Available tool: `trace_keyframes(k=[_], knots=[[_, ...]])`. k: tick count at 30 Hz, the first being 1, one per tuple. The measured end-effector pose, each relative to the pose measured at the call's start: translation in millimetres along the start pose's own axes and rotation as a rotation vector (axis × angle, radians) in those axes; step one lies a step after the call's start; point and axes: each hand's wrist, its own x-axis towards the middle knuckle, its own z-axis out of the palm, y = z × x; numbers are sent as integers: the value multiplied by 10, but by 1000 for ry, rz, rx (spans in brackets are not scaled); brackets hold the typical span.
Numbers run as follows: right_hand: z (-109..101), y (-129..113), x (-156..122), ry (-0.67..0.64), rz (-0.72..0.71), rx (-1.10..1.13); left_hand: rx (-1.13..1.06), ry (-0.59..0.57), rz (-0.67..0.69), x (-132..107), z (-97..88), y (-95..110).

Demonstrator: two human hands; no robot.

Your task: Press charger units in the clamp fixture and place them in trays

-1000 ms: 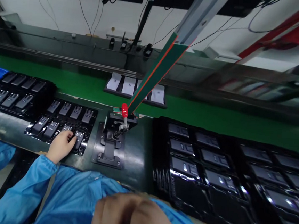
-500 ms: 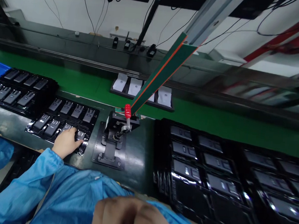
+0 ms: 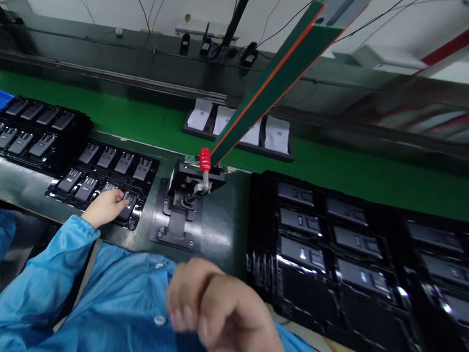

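Note:
My left hand (image 3: 106, 207) is over the front row of a black moulded tray (image 3: 134, 223). Its thumb and index finger are pinched together at the edge of a dark grey battery-like block (image 3: 130, 205) in the front right pocket; whether anything is between them is hidden. More such grey blocks (image 3: 86, 189) sit in the tray's other pockets. Close to the camera, my right hand (image 3: 228, 312) is raised in front of my body, fingers curled in. Its palm side is mostly hidden, and I cannot make out anything in it.
A metal fixture with a red-handled toggle clamp (image 3: 205, 160) stands right of the tray. Stacked black trays of grey blocks (image 3: 304, 222) fill the right side; another stack (image 3: 43, 145) is at left. Behind the clamp, a slanted green post (image 3: 271, 86) rises near white pouches (image 3: 277, 134).
My left fingers, spread over the front right block before, are now pinched at its edge. My right hand has risen further into view with its curled fingers showing. The camera view has tilted down.

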Motion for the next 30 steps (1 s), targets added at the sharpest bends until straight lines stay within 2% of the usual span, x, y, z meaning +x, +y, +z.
trace_keyframes(k=[3,6,9,14,18,21,24,30], knots=[[-161,225,28,115,-37,-79,-118,23,-14,-38,-72,20],[-292,581,1,181,-35,-375,-256,13,-23,-116,-118,99],[-343,916,-54,160,-54,-654,-442,-74,-29,-201,-81,256],[-390,1297,-114,16,-24,-948,-608,-195,-32,-304,205,588],[-466,1464,-142,-18,29,-1065,-665,-277,-28,-322,485,787],[-528,1527,-166,6,29,-1104,-647,-330,-9,-295,637,883],[-597,1560,-185,50,17,-1127,-573,-321,21,-244,720,954],[-730,1589,-180,65,27,-1162,-145,-202,167,-162,733,1049]])
